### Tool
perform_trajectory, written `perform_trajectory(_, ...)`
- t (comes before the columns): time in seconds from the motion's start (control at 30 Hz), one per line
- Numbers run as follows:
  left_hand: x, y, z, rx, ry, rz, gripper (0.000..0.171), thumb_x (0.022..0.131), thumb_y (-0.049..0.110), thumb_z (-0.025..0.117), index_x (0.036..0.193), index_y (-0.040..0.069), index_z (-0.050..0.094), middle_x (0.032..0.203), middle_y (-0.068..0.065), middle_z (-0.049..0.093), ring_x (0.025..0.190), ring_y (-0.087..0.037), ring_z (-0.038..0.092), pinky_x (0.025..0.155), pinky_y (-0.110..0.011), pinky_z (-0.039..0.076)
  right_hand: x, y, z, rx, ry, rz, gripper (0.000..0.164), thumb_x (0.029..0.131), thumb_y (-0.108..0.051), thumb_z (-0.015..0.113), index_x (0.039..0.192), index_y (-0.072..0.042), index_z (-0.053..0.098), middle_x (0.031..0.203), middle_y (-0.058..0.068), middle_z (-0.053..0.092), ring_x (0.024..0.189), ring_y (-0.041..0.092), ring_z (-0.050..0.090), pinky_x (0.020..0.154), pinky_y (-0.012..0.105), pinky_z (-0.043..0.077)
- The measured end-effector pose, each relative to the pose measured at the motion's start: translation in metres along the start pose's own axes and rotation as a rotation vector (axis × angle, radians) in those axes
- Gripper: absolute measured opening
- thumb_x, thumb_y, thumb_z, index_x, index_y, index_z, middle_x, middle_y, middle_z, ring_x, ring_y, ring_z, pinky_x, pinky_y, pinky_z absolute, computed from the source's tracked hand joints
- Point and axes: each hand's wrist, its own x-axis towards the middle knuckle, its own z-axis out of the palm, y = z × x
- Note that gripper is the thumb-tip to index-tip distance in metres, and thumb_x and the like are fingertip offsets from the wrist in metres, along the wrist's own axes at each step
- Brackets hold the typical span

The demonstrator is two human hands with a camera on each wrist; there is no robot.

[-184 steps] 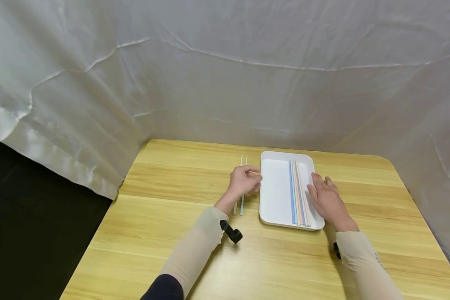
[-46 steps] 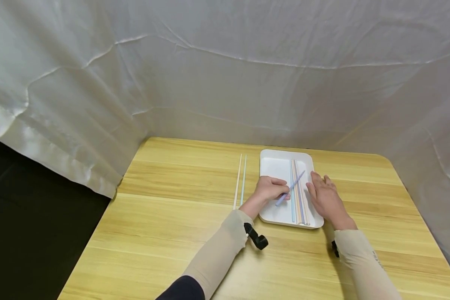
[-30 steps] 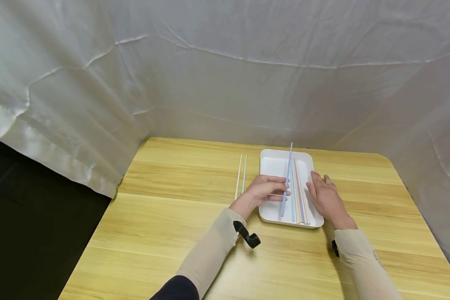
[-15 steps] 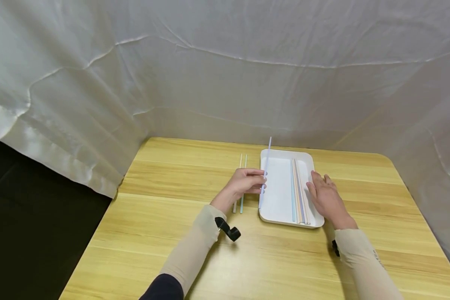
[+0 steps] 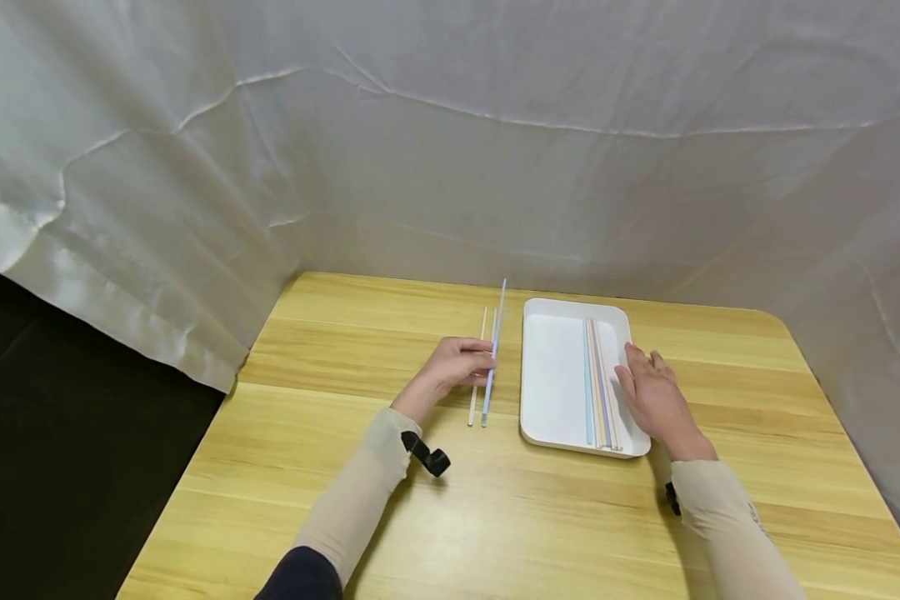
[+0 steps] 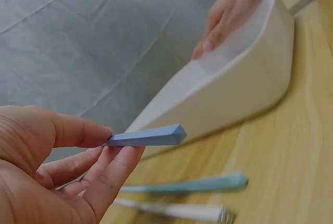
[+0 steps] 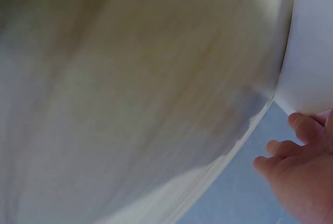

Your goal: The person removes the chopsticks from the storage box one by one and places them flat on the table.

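My left hand point(image 5: 450, 367) pinches a periwinkle-blue chopstick point(image 6: 148, 136) between thumb and fingers, its square thick end toward me. It is raised over the table left of the white tray point(image 5: 551, 375). Beneath it lie a mint chopstick point(image 6: 208, 183) and a whitish chopstick point(image 6: 192, 211), side by side and apart from each other. Several pastel chopsticks point(image 5: 600, 383) rest lengthwise in the tray's right half. My right hand point(image 5: 656, 400) rests on the tray's right rim, thumb on the inner side and fingers fairly straight; the right wrist view catches it only partly.
The wooden table point(image 5: 285, 483) ends at its back edge against a hanging grey curtain point(image 5: 450, 183). Dark floor point(image 5: 60, 450) lies beyond the table's left edge. Each forearm wears a beige sleeve with a black wrist mount.
My left hand has lifted the periwinkle-blue chopstick from the tray, turned it lengthwise, and carried it left past the rim over the two chopsticks on the table. My right hand has stayed put.
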Motion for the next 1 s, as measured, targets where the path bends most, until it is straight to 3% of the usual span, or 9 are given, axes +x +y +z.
perform_trajectory(0.57,-0.005,-0.012,-0.029,0.118,0.075,-0.019,0.037,0.095,-0.003,0.07,0.132,-0.006,0.068,0.114,-0.024,0.074,0.086,-0.022,0.074,0.076,-0.032,0.068,-0.002,0.005,0.0,-0.008,0.036,-0.029,0.067,0.117,-0.04,0.025,0.163,0.008,0.021,0.168,0.032,0.026,0.152,0.065,0.015,0.127,0.073,0.015)
perform_trajectory(1.0,-0.007,-0.016,-0.03,0.29,0.225,0.017,0.021,0.091,-0.002,0.074,0.111,-0.006,0.077,0.098,-0.02,0.078,0.074,-0.021,0.078,0.068,-0.03,0.068,-0.001,0.004,0.001,0.009,0.017,-0.005,0.068,0.116,-0.043,0.025,0.165,0.004,0.018,0.169,0.031,0.023,0.154,0.062,0.012,0.128,0.072,0.013)
